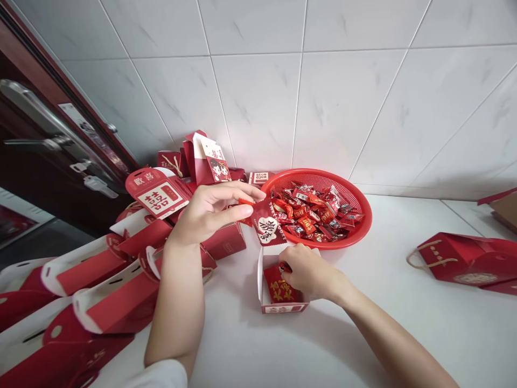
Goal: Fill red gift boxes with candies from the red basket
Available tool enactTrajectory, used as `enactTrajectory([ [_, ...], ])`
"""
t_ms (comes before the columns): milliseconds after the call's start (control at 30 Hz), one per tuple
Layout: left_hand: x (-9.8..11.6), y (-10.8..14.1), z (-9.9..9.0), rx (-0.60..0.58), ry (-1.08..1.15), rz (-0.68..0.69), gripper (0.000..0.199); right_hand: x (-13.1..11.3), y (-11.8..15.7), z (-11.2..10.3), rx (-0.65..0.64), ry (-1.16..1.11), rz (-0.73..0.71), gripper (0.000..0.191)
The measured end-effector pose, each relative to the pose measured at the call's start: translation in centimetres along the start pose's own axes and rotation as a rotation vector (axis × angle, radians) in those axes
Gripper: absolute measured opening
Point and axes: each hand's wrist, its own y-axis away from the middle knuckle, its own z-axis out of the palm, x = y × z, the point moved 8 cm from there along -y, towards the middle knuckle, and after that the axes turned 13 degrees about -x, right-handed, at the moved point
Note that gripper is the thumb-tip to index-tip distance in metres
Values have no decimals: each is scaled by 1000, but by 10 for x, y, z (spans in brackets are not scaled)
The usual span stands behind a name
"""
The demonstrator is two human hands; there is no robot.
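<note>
The raised packet is dark red, its white cloud-like patch bearing black characters. The small box is red outside and white inside; the flat packet within is red with gold characters. The basket is bright red, the sweets red, orange and white. Grey veining marks pale tiles.

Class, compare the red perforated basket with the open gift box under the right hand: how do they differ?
The basket has a rounded rim; the gift box has straight sides. The basket is perforated; the box's walls look solid. The basket holds many wrapped sweets; the box shows a red packet with gold characters, with the right hand partly inside. Both are open-topped and stand on the white countertop.
</note>
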Motion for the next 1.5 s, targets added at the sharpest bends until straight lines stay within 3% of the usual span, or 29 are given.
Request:
enactTrajectory([
  [267, -1, 0, 0, 10, -10, -2, 6, 0, 8, -10, 76, -296, -116, 29],
  [400, -2, -1, 1, 5, -4, -9, 8, -8, 5, -1, 26, -182, -143, 18],
  [533, -1, -1, 3, -8, 7, 2, 10, -11, 1, 8, -36, 64, 10, 13],
  [633, 0, -1, 4, -20, -8, 6, 9, -15, 4, 8, -77, 162, 48, 15],
  [933, 2, -1, 5, -27, -44, 0, 6, -7, 30, -21, 84, 29, -20, 16],
  [1133, 4, -1, 7, -45, -28, 14, 9, -25, 11, 4, -179, 160, -306, 11],
  [1233, 4, -1, 7, -49, -20, 14, 7, -23, -1, 20, -276, 282, -271, 13],
  [1367, 2, -2, 7, -48, -13, -6, 6, -21, -6, 28, -330, 334, -232, 16],
  [1500, 2, -1, 7, -44, -15, -8, 5, -28, -3, 23, -298, 256, -357, 13],
])
